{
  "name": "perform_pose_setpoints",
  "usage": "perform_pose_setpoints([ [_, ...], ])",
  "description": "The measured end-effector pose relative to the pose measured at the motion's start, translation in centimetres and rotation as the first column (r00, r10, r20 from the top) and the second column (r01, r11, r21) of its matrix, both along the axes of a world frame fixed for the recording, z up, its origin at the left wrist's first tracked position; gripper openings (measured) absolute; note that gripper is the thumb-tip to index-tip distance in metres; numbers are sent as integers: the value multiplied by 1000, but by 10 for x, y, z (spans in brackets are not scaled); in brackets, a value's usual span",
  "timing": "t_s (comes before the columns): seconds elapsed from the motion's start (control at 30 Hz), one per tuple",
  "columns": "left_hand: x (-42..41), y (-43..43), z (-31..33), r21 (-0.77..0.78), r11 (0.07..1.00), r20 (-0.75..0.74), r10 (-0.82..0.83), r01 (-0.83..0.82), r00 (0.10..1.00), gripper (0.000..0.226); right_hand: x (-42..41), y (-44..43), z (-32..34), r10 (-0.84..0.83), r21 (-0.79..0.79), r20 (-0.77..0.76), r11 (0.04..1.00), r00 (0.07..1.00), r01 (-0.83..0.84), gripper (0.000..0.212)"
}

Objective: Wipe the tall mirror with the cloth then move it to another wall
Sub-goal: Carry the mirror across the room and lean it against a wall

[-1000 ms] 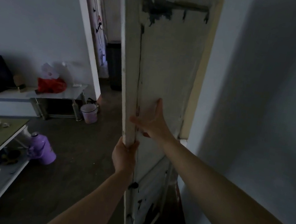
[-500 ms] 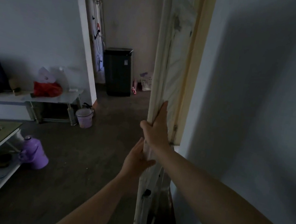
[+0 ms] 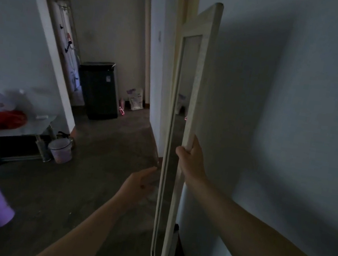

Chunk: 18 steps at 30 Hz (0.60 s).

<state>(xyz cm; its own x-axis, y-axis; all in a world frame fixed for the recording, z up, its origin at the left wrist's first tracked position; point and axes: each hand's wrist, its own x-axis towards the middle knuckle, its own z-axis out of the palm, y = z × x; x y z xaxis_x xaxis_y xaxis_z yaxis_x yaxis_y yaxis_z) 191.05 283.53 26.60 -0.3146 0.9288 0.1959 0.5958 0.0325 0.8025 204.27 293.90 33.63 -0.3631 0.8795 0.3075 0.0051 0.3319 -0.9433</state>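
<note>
Gripping the edge of the tall mirror point(image 3: 195, 88), right hand point(image 3: 191, 164) holds it upright; left hand point(image 3: 137, 185) relaxed alongside

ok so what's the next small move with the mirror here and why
Probably close the left hand on the left frame edge of the tall mirror before leaning it on the wall. Only the right hand grips it, on the right edge; the left hand is open beside the other edge, contact too blurred to tell. A tall, near-upright mirror held one-sided could twist.
</note>
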Motion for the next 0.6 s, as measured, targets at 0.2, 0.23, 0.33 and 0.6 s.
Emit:
perform_pose_setpoints([
  [0.2,22,17,-22,-126,990,-110,-82,68,991,64,19,5,-10,35,-4,-21,999,999,-35,28],
  [0.23,26,18,-24,-144,988,-123,-81,63,989,66,22,4,-11,49,-4,-24,999,999,-49,27],
  [0.33,34,22,-25,-167,985,-148,-78,52,986,69,28,5,-11,52,-8,-44,999,998,-52,27],
  [0.6,75,30,-29,-174,982,-36,-78,71,996,92,45,11,-9,-10,-33,-79,999,997,7,22],
])
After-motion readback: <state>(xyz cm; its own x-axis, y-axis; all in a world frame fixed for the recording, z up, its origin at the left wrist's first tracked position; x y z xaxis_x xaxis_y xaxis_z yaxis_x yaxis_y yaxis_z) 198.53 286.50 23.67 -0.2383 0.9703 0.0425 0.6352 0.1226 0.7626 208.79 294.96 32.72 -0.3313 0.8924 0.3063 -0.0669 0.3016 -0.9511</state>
